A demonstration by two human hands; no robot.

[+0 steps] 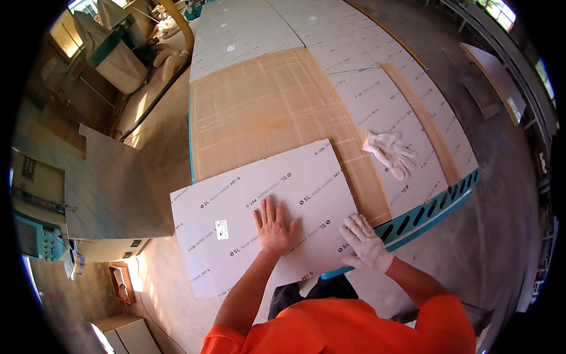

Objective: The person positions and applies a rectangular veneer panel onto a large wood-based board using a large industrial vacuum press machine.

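Note:
A grey film-covered board (236, 253) lies askew over the near edge of a large machine bed, its near part sticking out toward me. My bare left hand (275, 227) rests flat on its middle, fingers spread. On its right edge lies my right hand (365, 242), in a white glove, with the fingers stretched out over the board's surface. A white label (221, 229) is stuck on the board left of my left hand. Another white glove (390, 154) lies loose on the panels to the right.
Bare brown bed surface (265, 112) shows beyond the board, with more grey panels (383, 112) at right and far. A slotted teal edge (430, 206) borders the near right. At left stand a control panel (38, 239) and a dust-collector bag (118, 62). A leaning board (495, 79) stands far right.

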